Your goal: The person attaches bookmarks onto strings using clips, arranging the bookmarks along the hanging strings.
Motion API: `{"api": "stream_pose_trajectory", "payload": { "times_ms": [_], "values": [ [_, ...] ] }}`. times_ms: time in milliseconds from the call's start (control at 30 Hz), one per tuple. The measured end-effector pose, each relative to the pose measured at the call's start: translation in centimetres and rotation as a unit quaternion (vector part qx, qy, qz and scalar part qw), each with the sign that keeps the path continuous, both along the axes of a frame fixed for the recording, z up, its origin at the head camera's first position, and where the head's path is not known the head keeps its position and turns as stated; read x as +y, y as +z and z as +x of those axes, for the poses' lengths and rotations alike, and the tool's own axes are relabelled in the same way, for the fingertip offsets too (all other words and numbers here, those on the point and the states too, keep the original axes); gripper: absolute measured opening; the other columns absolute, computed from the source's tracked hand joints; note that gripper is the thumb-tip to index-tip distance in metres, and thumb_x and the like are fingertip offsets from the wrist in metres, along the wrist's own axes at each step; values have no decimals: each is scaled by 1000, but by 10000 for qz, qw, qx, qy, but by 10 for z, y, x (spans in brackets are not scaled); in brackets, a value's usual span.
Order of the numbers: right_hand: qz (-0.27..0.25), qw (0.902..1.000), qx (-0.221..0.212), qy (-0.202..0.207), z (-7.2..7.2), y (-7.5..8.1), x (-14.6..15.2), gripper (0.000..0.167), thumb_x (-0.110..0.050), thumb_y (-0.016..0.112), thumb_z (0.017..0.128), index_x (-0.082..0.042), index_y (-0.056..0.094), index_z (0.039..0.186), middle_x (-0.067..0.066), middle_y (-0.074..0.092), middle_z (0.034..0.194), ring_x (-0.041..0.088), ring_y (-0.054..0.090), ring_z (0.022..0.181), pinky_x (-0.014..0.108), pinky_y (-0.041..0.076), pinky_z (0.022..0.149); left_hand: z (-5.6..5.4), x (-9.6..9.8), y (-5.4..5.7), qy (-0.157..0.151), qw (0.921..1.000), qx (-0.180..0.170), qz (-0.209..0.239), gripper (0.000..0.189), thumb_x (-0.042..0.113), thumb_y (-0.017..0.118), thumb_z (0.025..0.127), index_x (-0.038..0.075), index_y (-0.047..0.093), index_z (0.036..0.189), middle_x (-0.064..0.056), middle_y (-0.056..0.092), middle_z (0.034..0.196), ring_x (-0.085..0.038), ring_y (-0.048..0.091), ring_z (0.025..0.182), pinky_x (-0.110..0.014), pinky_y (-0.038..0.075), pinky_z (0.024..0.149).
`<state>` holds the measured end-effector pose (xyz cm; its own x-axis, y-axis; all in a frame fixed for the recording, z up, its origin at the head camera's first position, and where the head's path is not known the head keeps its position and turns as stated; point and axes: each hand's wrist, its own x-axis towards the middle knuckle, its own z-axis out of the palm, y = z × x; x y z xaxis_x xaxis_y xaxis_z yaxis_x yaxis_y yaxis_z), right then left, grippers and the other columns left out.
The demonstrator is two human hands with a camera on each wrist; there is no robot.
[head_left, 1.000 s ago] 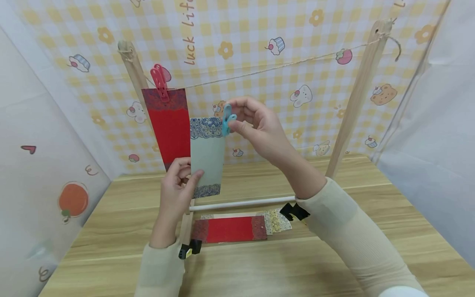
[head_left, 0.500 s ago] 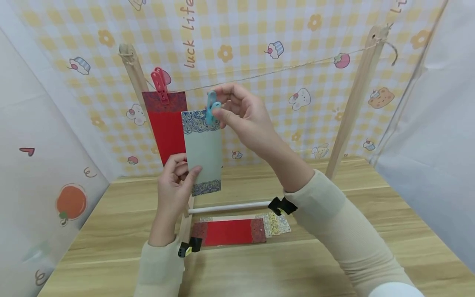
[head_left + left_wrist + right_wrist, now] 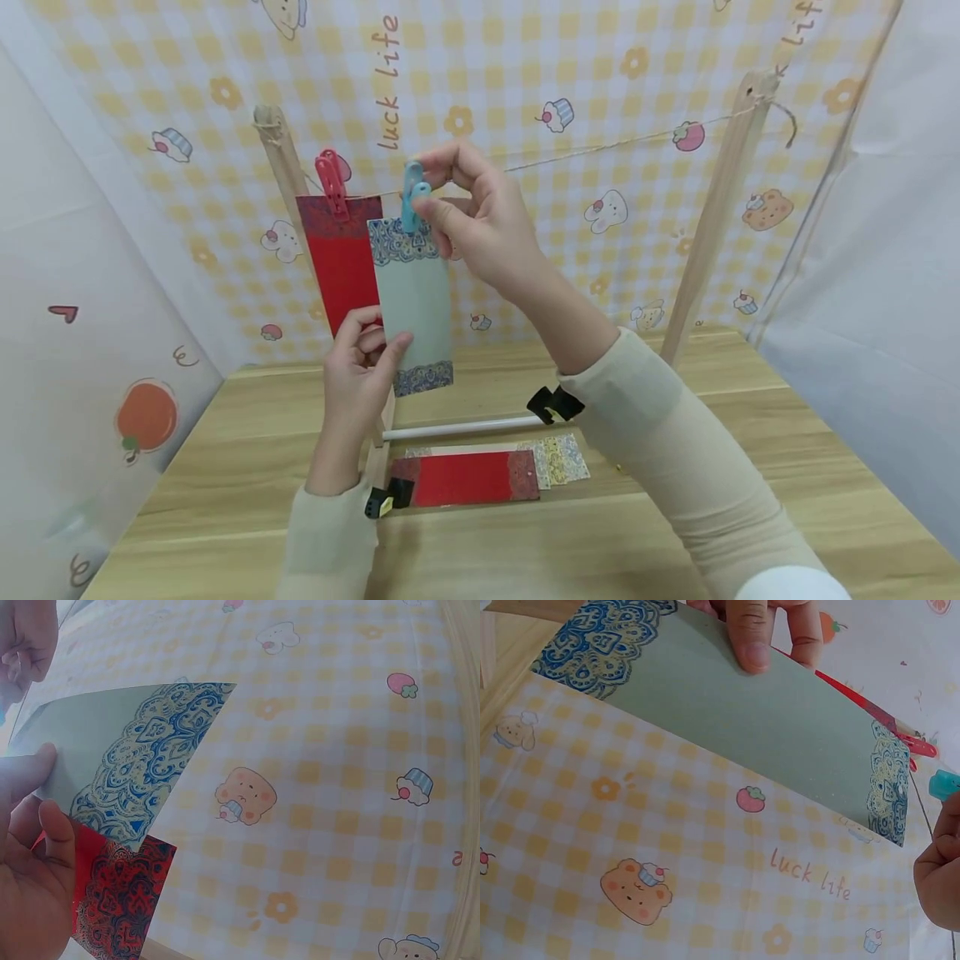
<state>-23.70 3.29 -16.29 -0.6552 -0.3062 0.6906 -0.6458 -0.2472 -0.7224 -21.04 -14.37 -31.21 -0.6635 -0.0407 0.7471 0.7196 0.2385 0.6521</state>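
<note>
In the head view my left hand (image 3: 363,362) pinches the left edge of a pale green card (image 3: 415,308) with blue patterned bands at both ends, thumb in front. The card stands nearly upright. My right hand (image 3: 483,217) pinches a light blue clothespin (image 3: 412,200), which overlaps the card's top band there. In the right wrist view the clothespin (image 3: 943,785) is apart from the card (image 3: 765,720), just past its patterned end. Behind and left of it, a red card (image 3: 341,267) hangs from the string (image 3: 592,152) by a red clothespin (image 3: 332,185).
The string spans a left wooden post (image 3: 281,158) and a right wooden post (image 3: 720,208). A white rod (image 3: 465,429) runs low between them. On the wooden table (image 3: 480,550) lie a red card (image 3: 465,479) and several patterned cards (image 3: 558,460).
My right hand has moved left and up with the blue clothespin, from the card's top right corner to about its middle. The card has risen slightly in my left hand.
</note>
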Motion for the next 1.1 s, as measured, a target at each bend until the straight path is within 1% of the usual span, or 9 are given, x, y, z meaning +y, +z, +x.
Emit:
{"api": "stream_pose_trajectory", "payload": {
  "times_ms": [167,333,433,600,733,867,967,1100],
  "values": [
    [5,10000,72,-51,-2,8,-2,19,9,57,94,3,52,112,4,54,89,21,39,42,25,34,41,-3,0,2,-36,10000,10,-3,34,-10,68,86,-12,54,118,-30,71,101,2,67,79,-12,50,61],
    [-40,9999,105,-109,-5,13,-5,16,10,58,94,1,53,106,3,55,89,21,39,40,27,33,38,-6,1,4,-54,10000,12,-7,34,-9,68,87,-12,55,117,-30,71,99,-1,63,72,-13,47,58],
    [-122,9997,123,-154,-6,14,-7,14,10,58,93,2,55,104,3,56,88,20,38,39,27,32,36,-7,2,4,-49,10000,28,13,34,-9,68,86,-12,55,118,-29,71,99,-1,63,71,-12,48,58],
    [-291,9993,93,-201,-7,17,-9,11,10,59,93,3,57,101,4,57,88,20,36,38,26,31,35,-7,2,4,-13,10000,-8,23,34,-9,69,86,-12,55,118,-30,71,99,0,64,73,-12,50,61],
    [-346,9987,159,-324,-9,18,-11,9,9,60,93,3,58,100,5,58,87,18,35,37,25,30,36,-7,2,4,6,10000,-16,28,34,-8,69,86,-11,55,117,-31,71,100,1,65,75,-12,50,61],
    [-331,9985,197,-396,-12,19,-14,9,9,60,93,4,58,100,8,57,83,20,40,36,25,36,36,-8,2,4,-4,10000,-16,48,34,-5,69,87,-11,55,117,-31,71,101,2,65,76,-12,50,61],
    [-307,9985,8,-444,-12,20,-16,9,8,60,93,2,57,99,9,54,81,23,44,37,27,42,38,-8,2,3,-26,10000,-7,64,34,-3,69,88,-11,55,118,-31,71,101,2,66,76,-12,51,63],
    [-191,9978,-264,-571,-12,23,-18,10,7,61,93,-1,56,97,10,52,81,24,47,38,29,45,41,-10,2,3,-53,9999,39,89,34,-3,69,88,-11,55,117,-31,71,99,2,66,76,-12,52,63]
  ]
}}
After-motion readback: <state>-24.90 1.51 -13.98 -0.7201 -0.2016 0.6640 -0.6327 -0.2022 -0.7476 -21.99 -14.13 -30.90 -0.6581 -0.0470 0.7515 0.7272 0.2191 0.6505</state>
